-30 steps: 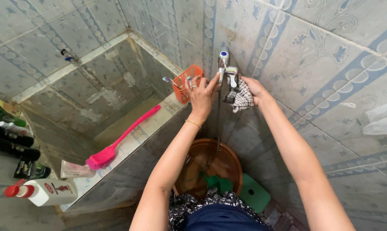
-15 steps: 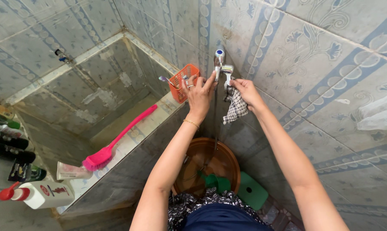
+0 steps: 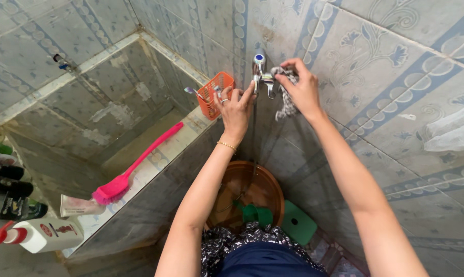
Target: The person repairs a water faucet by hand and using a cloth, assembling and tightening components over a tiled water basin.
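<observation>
A pink brush (image 3: 132, 172) lies on the tiled ledge (image 3: 160, 154) at about 9 o'clock from the hands, and an orange basket (image 3: 215, 94) sits on that ledge just left of the left hand (image 3: 236, 107). The left hand rests against the metal tap (image 3: 261, 76) on the wall, its fingers (image 3: 244, 96) stretched out and holding nothing. At 3 o'clock from the tap, the right hand (image 3: 302, 87) has its fingers (image 3: 288, 82) pinched tight on a checked cloth (image 3: 285, 102) that touches the tap, and 1 brown basin (image 3: 252, 192) sits below at 6 o'clock.

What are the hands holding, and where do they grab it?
The right hand pinches a checked cloth by its top end, against the tap. The left hand holds nothing, fingertips touching the tap.
</observation>
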